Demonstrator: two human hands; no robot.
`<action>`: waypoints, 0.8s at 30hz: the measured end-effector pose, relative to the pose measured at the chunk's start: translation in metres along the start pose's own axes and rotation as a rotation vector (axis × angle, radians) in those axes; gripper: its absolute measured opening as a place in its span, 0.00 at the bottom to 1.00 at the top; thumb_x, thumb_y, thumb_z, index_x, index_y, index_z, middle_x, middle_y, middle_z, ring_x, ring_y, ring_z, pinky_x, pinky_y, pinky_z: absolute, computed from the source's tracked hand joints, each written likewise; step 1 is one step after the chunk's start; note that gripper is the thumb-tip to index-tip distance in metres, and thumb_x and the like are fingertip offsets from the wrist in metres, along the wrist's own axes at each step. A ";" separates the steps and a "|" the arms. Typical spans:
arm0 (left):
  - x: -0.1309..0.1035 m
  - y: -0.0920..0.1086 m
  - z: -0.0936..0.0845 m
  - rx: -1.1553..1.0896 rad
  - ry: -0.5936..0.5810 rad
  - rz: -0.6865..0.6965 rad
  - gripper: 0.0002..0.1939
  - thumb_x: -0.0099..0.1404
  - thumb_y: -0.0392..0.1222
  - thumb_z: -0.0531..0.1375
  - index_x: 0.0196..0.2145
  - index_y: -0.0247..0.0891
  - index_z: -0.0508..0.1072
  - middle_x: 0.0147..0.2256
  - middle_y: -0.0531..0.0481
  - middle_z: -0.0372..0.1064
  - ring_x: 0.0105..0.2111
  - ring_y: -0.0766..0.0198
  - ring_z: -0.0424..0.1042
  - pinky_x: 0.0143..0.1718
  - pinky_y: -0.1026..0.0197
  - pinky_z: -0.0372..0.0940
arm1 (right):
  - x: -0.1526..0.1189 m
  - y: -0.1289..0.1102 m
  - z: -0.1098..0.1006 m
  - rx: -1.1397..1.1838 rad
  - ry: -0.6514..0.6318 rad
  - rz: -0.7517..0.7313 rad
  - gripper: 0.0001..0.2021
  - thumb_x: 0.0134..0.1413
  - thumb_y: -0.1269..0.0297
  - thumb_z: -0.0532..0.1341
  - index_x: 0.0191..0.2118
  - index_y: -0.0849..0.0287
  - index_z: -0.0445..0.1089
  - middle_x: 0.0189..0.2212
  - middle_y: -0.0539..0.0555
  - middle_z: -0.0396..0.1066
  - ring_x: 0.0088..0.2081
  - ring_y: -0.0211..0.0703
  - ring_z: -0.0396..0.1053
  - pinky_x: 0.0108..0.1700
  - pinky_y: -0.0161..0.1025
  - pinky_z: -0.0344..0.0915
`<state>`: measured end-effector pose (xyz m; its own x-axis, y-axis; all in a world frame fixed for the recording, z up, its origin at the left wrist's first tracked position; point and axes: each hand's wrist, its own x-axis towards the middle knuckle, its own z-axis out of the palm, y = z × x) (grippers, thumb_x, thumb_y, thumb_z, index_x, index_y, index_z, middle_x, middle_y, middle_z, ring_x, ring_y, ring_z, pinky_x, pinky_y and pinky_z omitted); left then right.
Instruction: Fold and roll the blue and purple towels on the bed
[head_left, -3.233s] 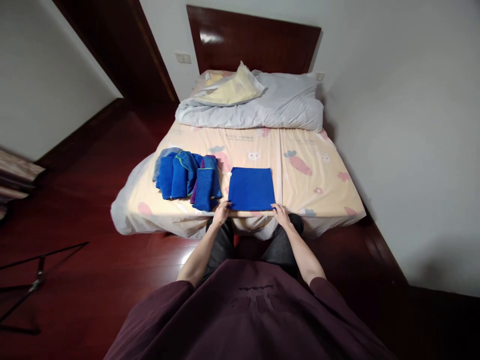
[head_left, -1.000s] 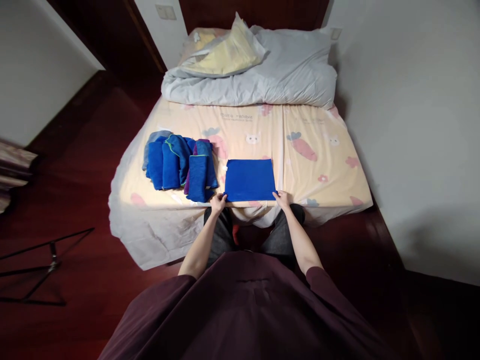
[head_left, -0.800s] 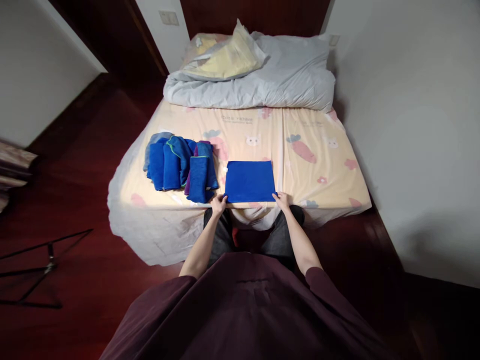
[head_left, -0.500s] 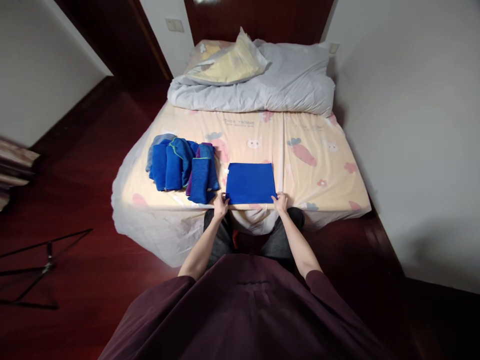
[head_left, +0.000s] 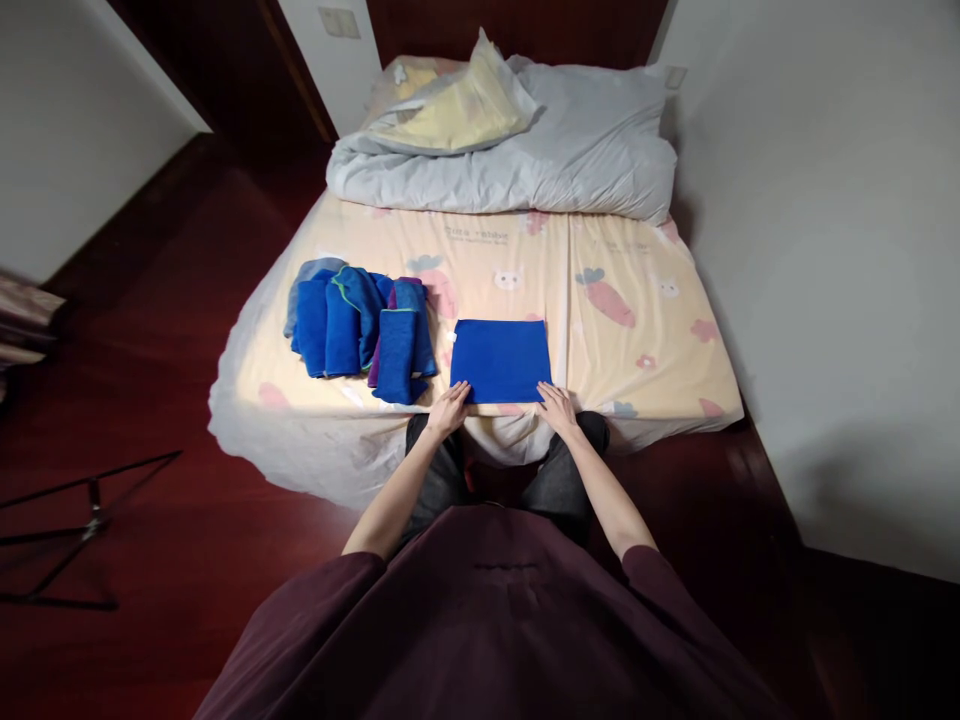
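Note:
A blue towel lies flat as a rectangle near the front edge of the bed, a small white tag at its left side. My left hand rests on its near left corner with the fingers laid out flat. On the near right corner, my right hand lies the same way, fingers stretched over the cloth. To the left of the towel is a heap of folded and rolled towels, mostly blue with some purple and grey. One blue rolled towel lies at the heap's right end, close to my left hand.
The bed has a pale sheet printed with carrots and rabbits. A grey quilt and a yellow pillow are at its head. Black stand legs are on the floor at left; a white wall is at right.
Both hands have moved inward from the towel's near corners, going from pinching its edges to lying flat on it. The view has shifted slightly.

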<state>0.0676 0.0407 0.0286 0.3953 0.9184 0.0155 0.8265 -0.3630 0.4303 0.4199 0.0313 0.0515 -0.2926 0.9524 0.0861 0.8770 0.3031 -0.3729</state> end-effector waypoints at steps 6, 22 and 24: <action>0.013 0.005 -0.012 0.117 -0.078 0.018 0.30 0.69 0.27 0.52 0.67 0.30 0.70 0.69 0.31 0.64 0.70 0.45 0.64 0.71 0.43 0.59 | 0.018 -0.003 0.003 -0.103 -0.046 0.071 0.26 0.63 0.79 0.55 0.63 0.64 0.75 0.65 0.66 0.72 0.68 0.56 0.69 0.71 0.55 0.59; 0.003 -0.006 -0.042 -0.035 -0.116 -0.109 0.24 0.65 0.29 0.60 0.56 0.41 0.82 0.52 0.43 0.81 0.52 0.51 0.80 0.56 0.56 0.73 | 0.012 0.010 -0.016 0.262 -0.041 0.232 0.20 0.56 0.76 0.62 0.50 0.55 0.83 0.48 0.58 0.83 0.52 0.52 0.79 0.65 0.50 0.67; 0.003 -0.011 -0.042 -0.202 -0.025 -0.207 0.22 0.63 0.33 0.62 0.54 0.40 0.82 0.50 0.44 0.82 0.51 0.50 0.81 0.55 0.56 0.73 | 0.014 0.014 -0.014 0.515 0.059 0.305 0.14 0.54 0.70 0.65 0.45 0.57 0.83 0.43 0.58 0.84 0.47 0.52 0.81 0.58 0.49 0.74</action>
<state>0.0430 0.0536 0.0623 0.2388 0.9645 -0.1126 0.7951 -0.1276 0.5930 0.4339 0.0491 0.0606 -0.0222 0.9985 -0.0495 0.6164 -0.0253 -0.7870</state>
